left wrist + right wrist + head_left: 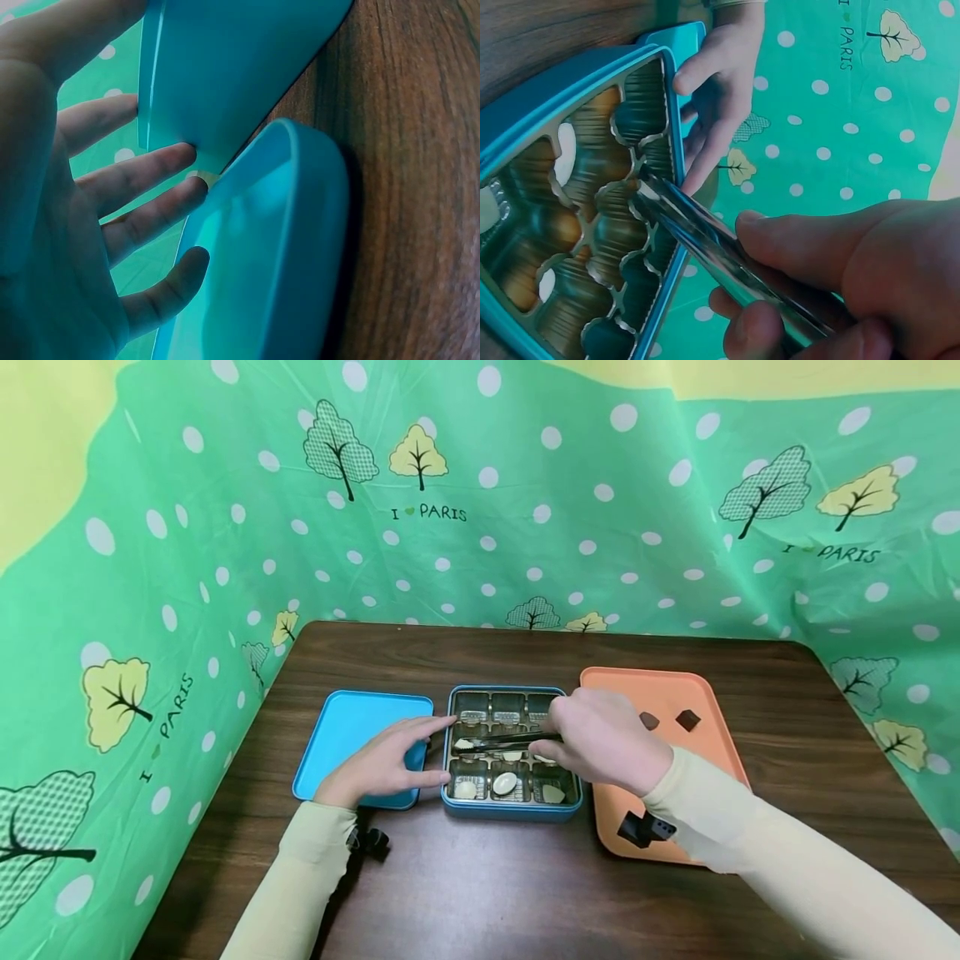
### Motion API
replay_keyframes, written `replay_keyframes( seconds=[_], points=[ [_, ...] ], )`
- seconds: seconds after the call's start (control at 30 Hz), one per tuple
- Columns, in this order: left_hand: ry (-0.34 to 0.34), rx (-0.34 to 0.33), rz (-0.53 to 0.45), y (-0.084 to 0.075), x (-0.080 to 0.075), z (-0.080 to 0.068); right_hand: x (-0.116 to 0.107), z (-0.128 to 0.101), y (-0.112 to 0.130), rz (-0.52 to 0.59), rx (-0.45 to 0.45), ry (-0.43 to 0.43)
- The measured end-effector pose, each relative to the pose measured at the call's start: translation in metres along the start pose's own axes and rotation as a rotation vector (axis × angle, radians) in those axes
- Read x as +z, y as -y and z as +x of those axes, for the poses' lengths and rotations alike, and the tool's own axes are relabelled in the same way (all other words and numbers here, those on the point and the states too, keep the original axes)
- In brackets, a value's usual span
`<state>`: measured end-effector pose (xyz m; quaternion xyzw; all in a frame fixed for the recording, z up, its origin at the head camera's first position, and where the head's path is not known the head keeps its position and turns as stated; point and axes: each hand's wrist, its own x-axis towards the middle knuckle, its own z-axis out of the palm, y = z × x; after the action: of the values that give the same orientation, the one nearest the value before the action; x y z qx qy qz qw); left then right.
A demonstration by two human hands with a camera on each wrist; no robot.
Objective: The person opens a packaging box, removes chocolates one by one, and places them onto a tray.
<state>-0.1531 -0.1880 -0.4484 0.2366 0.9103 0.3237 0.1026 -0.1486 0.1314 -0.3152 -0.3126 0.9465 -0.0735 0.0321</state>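
Observation:
A blue box [512, 812] with a sectioned plastic insert holds several white pieces, among them an oval one [505, 783] in the front middle section. My right hand [600, 735] grips shiny metal tongs [705, 232] from the box's right side. Their tips reach into the left section of the middle row, right at a small white piece [464, 744]. At the box's left wall, my left hand [390, 757] stays spread, its thumb and fingertips against the edge. In the left wrist view its fingers [142, 176] look extended beside the wall.
A shallow blue lid [356, 735] lies left of the box, partly under the left hand. To the right, an orange tray [712, 760] bears dark brown pieces, one of them squarish [687, 720]. A green patterned cloth [450, 560] hangs behind the wooden table [480, 893].

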Motion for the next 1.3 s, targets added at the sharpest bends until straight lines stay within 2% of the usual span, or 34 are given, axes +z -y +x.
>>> replay_keyframes(
  seconds=[0.63,1.3],
  points=[
    [0.0,-0.002,-0.004,0.0,0.003,-0.001,0.011,-0.016,-0.018,0.151,0.012,-0.051],
    [0.0,0.002,-0.016,-0.001,0.001,-0.001,0.01,-0.028,-0.025,0.197,0.004,-0.083]
  ],
)
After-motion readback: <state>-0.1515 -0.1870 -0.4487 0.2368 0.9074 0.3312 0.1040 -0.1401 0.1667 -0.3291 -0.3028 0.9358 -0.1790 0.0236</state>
